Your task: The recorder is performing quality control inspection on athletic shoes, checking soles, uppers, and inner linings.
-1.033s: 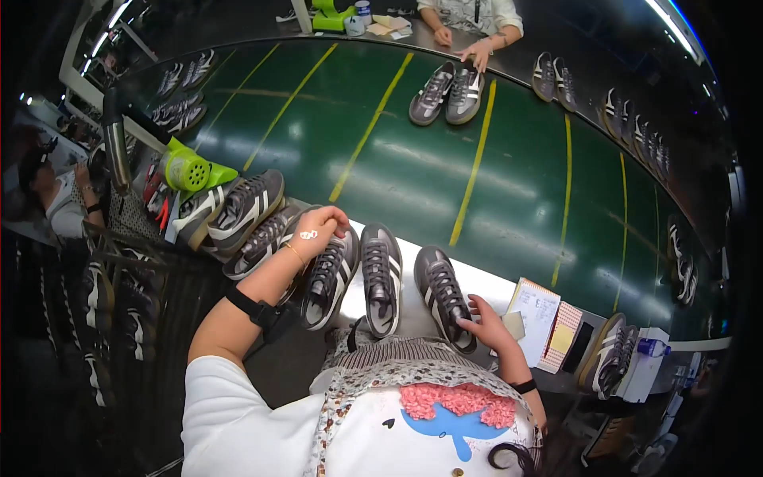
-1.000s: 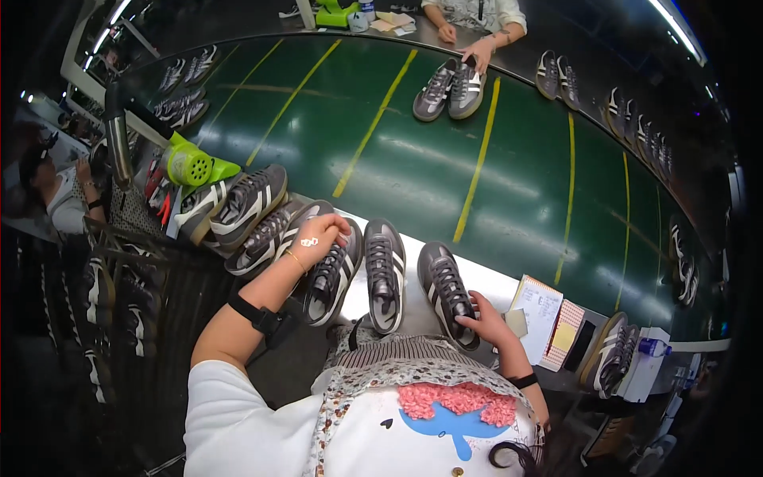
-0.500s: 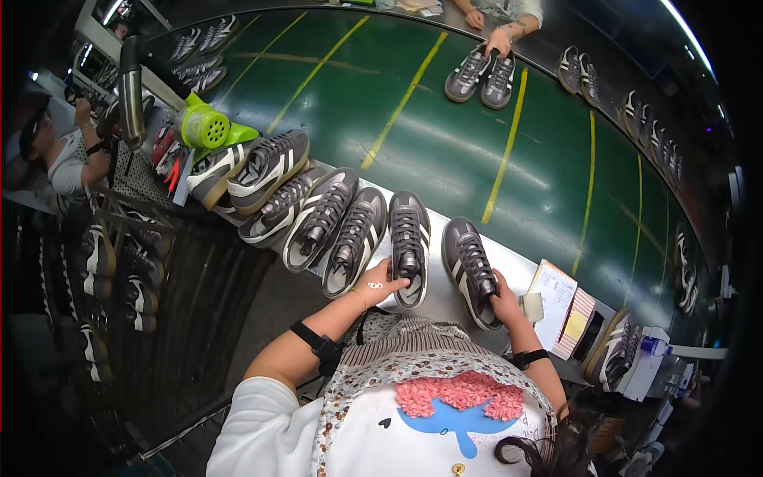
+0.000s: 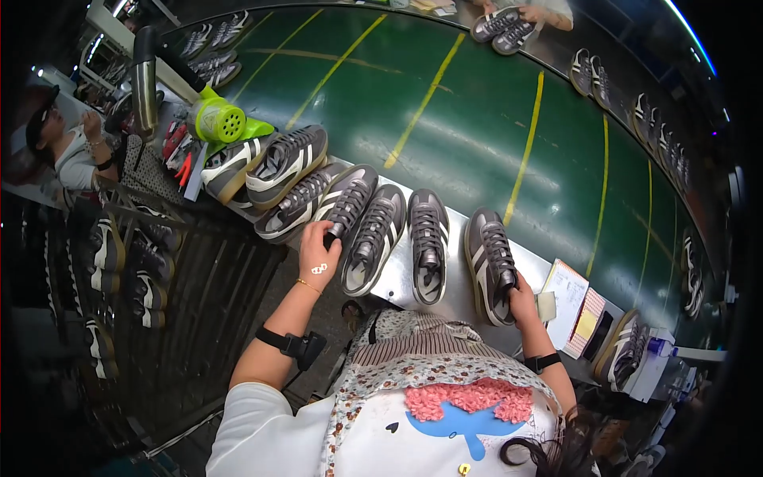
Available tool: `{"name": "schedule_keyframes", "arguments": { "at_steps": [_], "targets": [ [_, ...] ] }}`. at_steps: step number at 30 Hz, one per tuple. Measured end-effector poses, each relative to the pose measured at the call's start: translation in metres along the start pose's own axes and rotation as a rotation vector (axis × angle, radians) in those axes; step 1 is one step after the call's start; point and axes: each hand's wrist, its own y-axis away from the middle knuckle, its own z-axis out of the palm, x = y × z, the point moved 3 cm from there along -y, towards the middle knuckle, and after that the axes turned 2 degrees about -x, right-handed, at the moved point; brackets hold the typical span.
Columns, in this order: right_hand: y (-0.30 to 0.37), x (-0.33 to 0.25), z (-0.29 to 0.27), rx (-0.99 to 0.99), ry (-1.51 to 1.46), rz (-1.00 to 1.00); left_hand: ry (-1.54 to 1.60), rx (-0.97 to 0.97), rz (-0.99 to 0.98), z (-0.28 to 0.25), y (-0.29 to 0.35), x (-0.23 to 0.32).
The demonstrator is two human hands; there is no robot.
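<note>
Now the left hand (image 4: 320, 256) is pinching one shoe (image 4: 350, 195) near its opening, while the right hand (image 4: 522, 303) is gripping another shoe (image 4: 486, 253) by the heel, both sitting along the metal bench (image 4: 458, 246).

R shoe (image 4: 486, 248) was dk grey w/ pale side stripes, dk laces threaded up the front & a pale sole edge over a tan/gum bottom. Stood upright, sole down, on the silver bench (image 4: 458, 254), toe pointing away & slightly L, heel twd the wearer, heel end partly hidden. L shoe (image 4: 348, 199) looked the same type: dk grey, pale stripes, laces in. Also upright on the bench, well apart to the L, toe away & angled R, heel mostly covered, so inside couldn't be seen.
</note>
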Motion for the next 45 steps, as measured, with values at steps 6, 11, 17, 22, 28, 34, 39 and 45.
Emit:
{"name": "schedule_keyframes", "arguments": {
  "at_steps": [6, 11, 17, 22, 28, 34, 39, 45],
  "targets": [
    [0.05, -0.125, 0.058, -0.185, -0.169, -0.387, 0.895, -0.693, -0.164, 0.035, 0.025, 0.078],
    [0.049, -0.137, 0.093, -0.655, -0.22, -0.332, 1.354, -0.456, -0.453, 0.024, 0.027, 0.07],
    [-0.02, -0.057, 0.125, -0.244, 0.477, -0.181, 1.759, -0.454, -0.655, 0.012, 0.054, 0.023],
    [-0.023, -0.048, 0.107, -0.313, -0.211, -0.075, 1.769, -0.452, -0.689, 0.012, 0.064, 0.017],
    [0.01, -0.039, 0.07, -0.435, -0.818, 0.113, 1.685, -0.507, -0.846, 0.033, 0.058, 0.033],
    [0.033, -0.015, 0.033, -0.358, -1.021, 0.097, 1.624, -0.833, -0.858, 0.084, 0.046, 0.062],
    [0.043, 0.012, -0.004, -0.102, -0.753, 0.045, 1.328, -0.934, -0.671, 0.129, 0.038, 0.099],
    [0.05, 0.019, -0.019, -0.029, -0.151, -0.124, 0.247, -1.033, 0.257, 0.189, 0.041, 0.089]
  ]
}}
